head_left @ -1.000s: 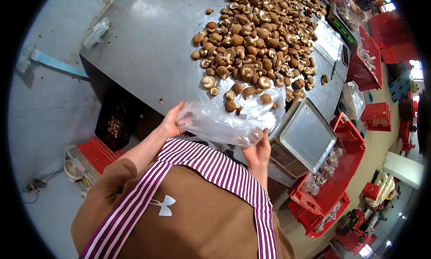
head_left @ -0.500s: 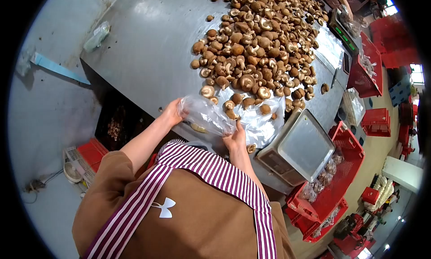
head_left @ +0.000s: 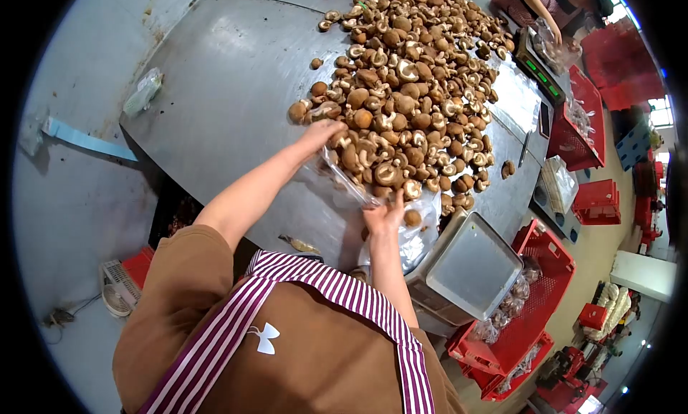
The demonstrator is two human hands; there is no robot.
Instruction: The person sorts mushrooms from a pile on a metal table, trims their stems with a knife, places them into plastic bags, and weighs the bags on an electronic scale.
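Observation:
A clear plastic bag [head_left: 331,188] is stretched between my two hands, its mouth against the near edge of a big heap of brown shiitake mushrooms [head_left: 401,91]. My left hand [head_left: 321,133] grips the bag's far rim, its fingertips partly hidden among the mushrooms. Lower and to the right, my right hand [head_left: 385,215] pinches the near rim, with some fingers raised beside the heap. More clear plastic bags [head_left: 423,231] lie flat under and beside my right hand, a loose mushroom [head_left: 412,217] on top.
Right of my hands stands a scale with a metal pan [head_left: 474,267]. A red crate [head_left: 534,313] beside it contains bagged mushrooms. Across the metal table [head_left: 215,77], another person's hand [head_left: 555,32] is at a second scale [head_left: 541,70]. A phone [head_left: 545,120] and pen [head_left: 525,147] lie nearby.
Both hands, still holding the bag, have moved toward the mushroom heap. My left hand went forward and right, bringing the bag's mouth up against the mushrooms.

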